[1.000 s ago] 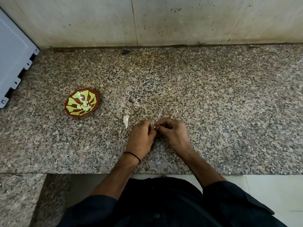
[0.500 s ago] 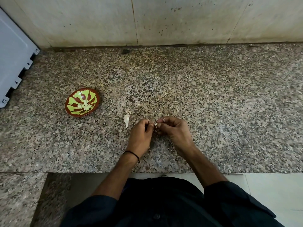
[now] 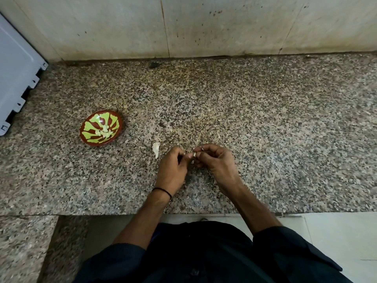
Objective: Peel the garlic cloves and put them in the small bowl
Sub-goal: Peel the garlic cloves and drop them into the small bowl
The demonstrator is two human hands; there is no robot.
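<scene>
While set close together over the speckled stone bench [image 3: 265, 129], pinching one garlic clove [image 3: 194, 154] between the fingertips of both hands. Fingers of the left hand [image 3: 172, 168] curled, thumb and forefinger nipping the clove's left end. Fingers of the right hand [image 3: 216, 162] curled likewise, tips gripping the other end. Peeled or not: too small to tell. Held over the front half of the bench, well apart from the small bowl [image 3: 95, 143]. Off to the left and a little further back, that small bowl, brown with a green pattern, upright on the stone, with several pale peeled cloves [image 3: 104, 131] lying at its middle. Between bowl and left hand, nearer the hand, a whitish scrap [image 3: 156, 149] flat on the bench; clove or skin, cannot tell. Round the left wrist, a thin black band [image 3: 163, 192]. At the bottom, dark sleeves [image 3: 295, 252]. Behind the bench, a stained pale wall [image 3: 224, 27]; at far left, a white notched panel [image 3: 14, 78].
</scene>
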